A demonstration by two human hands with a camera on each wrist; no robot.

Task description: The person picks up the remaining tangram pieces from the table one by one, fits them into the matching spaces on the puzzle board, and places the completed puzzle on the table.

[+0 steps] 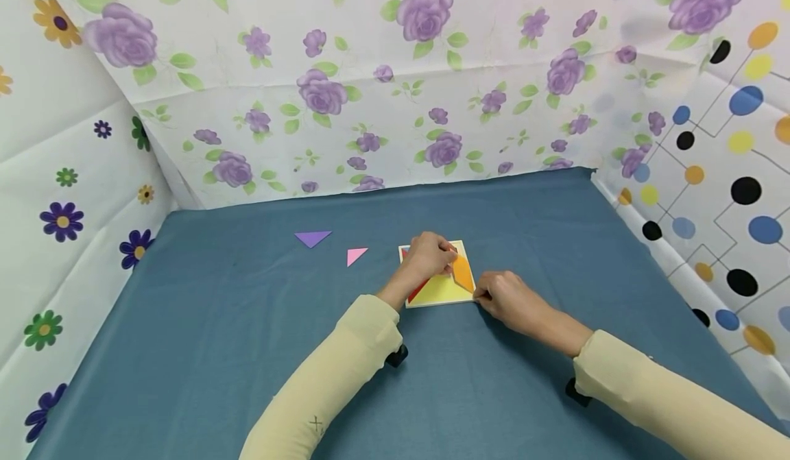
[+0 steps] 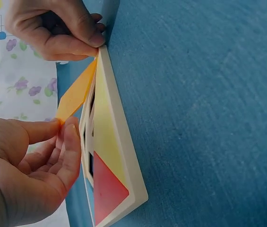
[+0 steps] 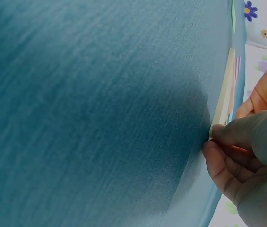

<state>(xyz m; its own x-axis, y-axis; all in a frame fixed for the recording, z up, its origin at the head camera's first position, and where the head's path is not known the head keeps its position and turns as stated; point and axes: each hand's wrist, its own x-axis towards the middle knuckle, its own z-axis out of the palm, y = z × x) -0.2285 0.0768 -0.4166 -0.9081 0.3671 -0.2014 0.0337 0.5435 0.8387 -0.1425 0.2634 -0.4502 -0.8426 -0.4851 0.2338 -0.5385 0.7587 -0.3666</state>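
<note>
A square tangram tray [image 1: 439,304] with a pale rim lies on the blue cloth. A large yellow triangle [image 1: 441,291] and a red triangle [image 2: 107,189] sit inside it. My left hand [image 1: 427,254] is over the tray and pinches one end of an orange parallelogram piece [image 2: 78,92], which is tilted up from the tray. Its other end is at the near right corner. At that corner my right hand [image 1: 509,299] pinches the tray's edge between thumb and forefinger. Part of the tray's far left side is hidden by my left hand.
To the left of the tray lie a pink triangle [image 1: 355,256] and, farther off, a purple triangle [image 1: 313,238]. A blue cloth [image 1: 204,336] covers the table. Flowered sheeting [image 1: 370,83] stands behind, with patterned sheets at both sides.
</note>
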